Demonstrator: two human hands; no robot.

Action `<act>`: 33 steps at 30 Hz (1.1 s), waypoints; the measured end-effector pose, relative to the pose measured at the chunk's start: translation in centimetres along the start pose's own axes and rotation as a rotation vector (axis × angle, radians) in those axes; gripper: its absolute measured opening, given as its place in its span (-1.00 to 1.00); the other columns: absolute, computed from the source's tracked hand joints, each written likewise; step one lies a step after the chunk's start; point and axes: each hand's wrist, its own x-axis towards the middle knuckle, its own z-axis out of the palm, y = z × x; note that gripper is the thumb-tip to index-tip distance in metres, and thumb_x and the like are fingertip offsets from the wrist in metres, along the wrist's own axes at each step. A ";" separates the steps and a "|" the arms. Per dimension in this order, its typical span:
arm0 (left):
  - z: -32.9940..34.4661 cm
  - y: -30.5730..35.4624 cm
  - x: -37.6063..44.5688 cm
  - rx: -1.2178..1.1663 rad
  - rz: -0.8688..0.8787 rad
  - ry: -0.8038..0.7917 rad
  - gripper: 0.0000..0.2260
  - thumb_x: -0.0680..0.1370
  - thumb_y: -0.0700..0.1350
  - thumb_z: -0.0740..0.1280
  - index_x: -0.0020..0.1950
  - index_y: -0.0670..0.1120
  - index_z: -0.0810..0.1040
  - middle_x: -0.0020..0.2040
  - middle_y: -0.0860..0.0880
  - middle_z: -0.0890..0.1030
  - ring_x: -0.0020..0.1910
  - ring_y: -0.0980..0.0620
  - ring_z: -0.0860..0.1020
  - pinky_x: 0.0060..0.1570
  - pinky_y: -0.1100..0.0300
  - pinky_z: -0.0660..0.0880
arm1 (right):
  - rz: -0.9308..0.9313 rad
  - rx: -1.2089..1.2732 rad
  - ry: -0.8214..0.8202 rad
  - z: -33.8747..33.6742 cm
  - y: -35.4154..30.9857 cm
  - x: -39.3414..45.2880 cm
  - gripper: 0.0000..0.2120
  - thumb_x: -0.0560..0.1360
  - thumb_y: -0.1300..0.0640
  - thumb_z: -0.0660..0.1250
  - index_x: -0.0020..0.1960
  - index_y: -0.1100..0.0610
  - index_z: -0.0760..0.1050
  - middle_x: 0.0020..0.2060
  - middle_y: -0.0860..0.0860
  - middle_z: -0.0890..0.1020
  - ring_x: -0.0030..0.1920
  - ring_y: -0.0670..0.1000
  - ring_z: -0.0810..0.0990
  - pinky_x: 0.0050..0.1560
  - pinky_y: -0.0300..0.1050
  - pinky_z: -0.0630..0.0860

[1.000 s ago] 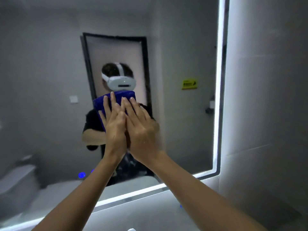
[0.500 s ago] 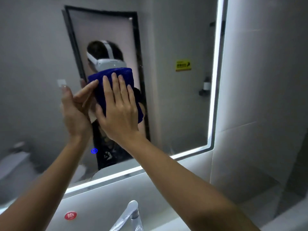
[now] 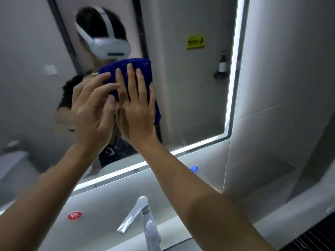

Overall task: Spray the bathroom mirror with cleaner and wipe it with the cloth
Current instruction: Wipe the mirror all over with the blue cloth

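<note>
Hands hide most of the cloth, apparently folded

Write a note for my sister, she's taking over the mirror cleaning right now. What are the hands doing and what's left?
Right hand: flat, fingers spread, pressing the blue cloth against the mirror.
Left hand: beside it, fingertips on the cloth's left edge.
Cloth sits mid-mirror, above the faucet.
No spray bottle in view; whether spraying is finished can't be told.
Left: wipe the rest, including the right side and bottom edge.
</note>
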 end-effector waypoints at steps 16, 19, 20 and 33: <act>3.3 2.2 -6.9 -0.028 -0.037 -0.311 -0.81 0.58 -0.26 0.29 0.11 -0.28 0.63 0.19 -0.18 0.60 0.24 -0.16 0.52 0.30 -0.03 0.40 | 0.143 -0.042 -0.041 0.7 16.1 -18.5 -0.52 0.65 0.08 0.20 0.52 0.22 0.22 0.45 0.24 0.36 0.51 0.23 0.22 0.52 0.19 0.22; 2.8 1.9 -7.8 0.004 -0.065 -0.294 -0.82 0.57 -0.28 0.29 0.11 -0.28 0.63 0.19 -0.18 0.61 0.25 -0.18 0.53 0.30 -0.05 0.40 | 0.208 -0.065 -0.003 1.2 14.8 -18.3 -0.50 0.58 0.15 0.33 0.46 0.25 0.32 0.44 0.24 0.38 0.48 0.26 0.28 0.56 0.15 0.12; 2.8 1.8 -8.1 0.012 -0.077 -0.288 -0.81 0.57 -0.28 0.29 0.11 -0.28 0.63 0.20 -0.18 0.61 0.25 -0.17 0.53 0.31 -0.04 0.40 | 0.234 -0.071 -0.003 1.4 14.4 -18.4 -0.48 0.55 0.16 0.36 0.46 0.26 0.33 0.44 0.24 0.36 0.47 0.27 0.28 0.56 0.15 0.10; -2.1 0.3 -15.5 0.122 -0.275 -0.208 -0.78 0.57 -0.26 0.25 0.15 -0.26 0.62 0.24 -0.16 0.59 0.31 -0.12 0.49 0.34 -0.02 0.35 | -0.192 0.075 -0.081 2.9 4.6 -20.9 -0.39 0.59 0.13 0.30 0.57 0.13 0.15 0.49 0.12 0.31 0.51 0.14 0.21 0.46 0.19 0.25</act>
